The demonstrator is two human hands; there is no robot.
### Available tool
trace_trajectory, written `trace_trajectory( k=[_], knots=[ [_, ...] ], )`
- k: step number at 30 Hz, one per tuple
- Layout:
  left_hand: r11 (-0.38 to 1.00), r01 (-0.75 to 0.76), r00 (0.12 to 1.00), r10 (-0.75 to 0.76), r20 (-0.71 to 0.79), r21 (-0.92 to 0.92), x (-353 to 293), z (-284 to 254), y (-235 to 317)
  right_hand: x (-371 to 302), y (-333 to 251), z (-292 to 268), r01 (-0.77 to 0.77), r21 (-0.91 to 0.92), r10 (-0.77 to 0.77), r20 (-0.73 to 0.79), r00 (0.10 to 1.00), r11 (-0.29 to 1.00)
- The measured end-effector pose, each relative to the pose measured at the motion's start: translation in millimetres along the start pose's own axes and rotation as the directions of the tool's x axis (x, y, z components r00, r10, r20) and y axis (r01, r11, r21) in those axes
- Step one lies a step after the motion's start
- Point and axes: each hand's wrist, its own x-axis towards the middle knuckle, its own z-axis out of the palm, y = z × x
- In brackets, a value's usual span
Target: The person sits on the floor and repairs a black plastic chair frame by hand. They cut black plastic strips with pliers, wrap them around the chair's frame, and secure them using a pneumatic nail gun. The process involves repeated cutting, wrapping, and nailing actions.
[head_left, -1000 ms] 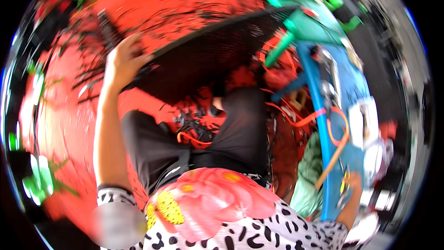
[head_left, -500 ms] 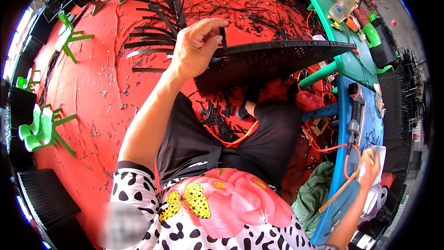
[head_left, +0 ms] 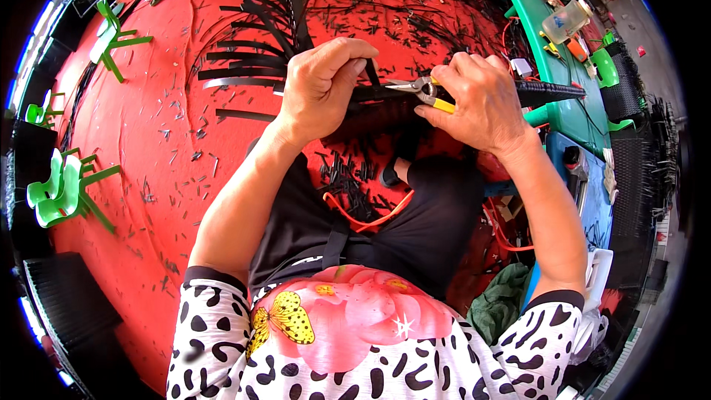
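Observation:
My left hand (head_left: 320, 87) pinches a black strip that sticks up from the edge of a black woven panel (head_left: 459, 95), which lies flat across in front of me. My right hand (head_left: 480, 100) grips yellow-handled cutting pliers (head_left: 419, 89), whose metal jaws point left and touch the strip right beside my left fingers. The panel is seen edge-on, and both hands hide most of it.
Long black strips (head_left: 252, 30) and several short cut-offs litter the red floor (head_left: 148, 148). Green plastic stools (head_left: 63, 185) stand at the left. A green table (head_left: 552, 59) with a bottle and small items stands at the right. An orange cord (head_left: 370, 218) crosses my lap.
The panel has swung from tilted up to flat and edge-on. My right hand has come up from the lower right with the pliers to meet my left hand at the panel's edge.

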Motion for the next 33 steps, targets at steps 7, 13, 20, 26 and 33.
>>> trace_trajectory(
  k=[7, 13, 20, 26, 33],
  knots=[
    [1.000, -0.011, 1.000, 0.011, -0.002, 0.003, 2, -1, 0, 17, -2, 5, 0.098, 0.001, -0.098, 0.016, 0.995, 0.995],
    [0.998, -0.068, 0.998, 0.068, 0.014, 0.000, -1, 1, -1, 22, 2, 14, 0.189, -0.018, -0.189, 0.009, 0.982, 0.982],
    [0.994, -0.111, 0.994, 0.111, 0.005, -0.013, -8, 0, 12, -6, 16, 22, -0.079, 0.102, 0.088, -0.096, 0.991, 0.992],
    [0.859, -0.511, 0.760, 0.459, 0.461, -0.013, -26, 20, 58, -19, 66, 39, -0.425, 0.835, 0.507, 0.213, 0.835, 0.350],
    [0.925, -0.374, 0.758, 0.348, 0.551, -0.071, -59, 77, 76, 2, 82, 55, -0.331, 0.934, 0.648, 0.169, 0.743, 0.136]
  ],
)
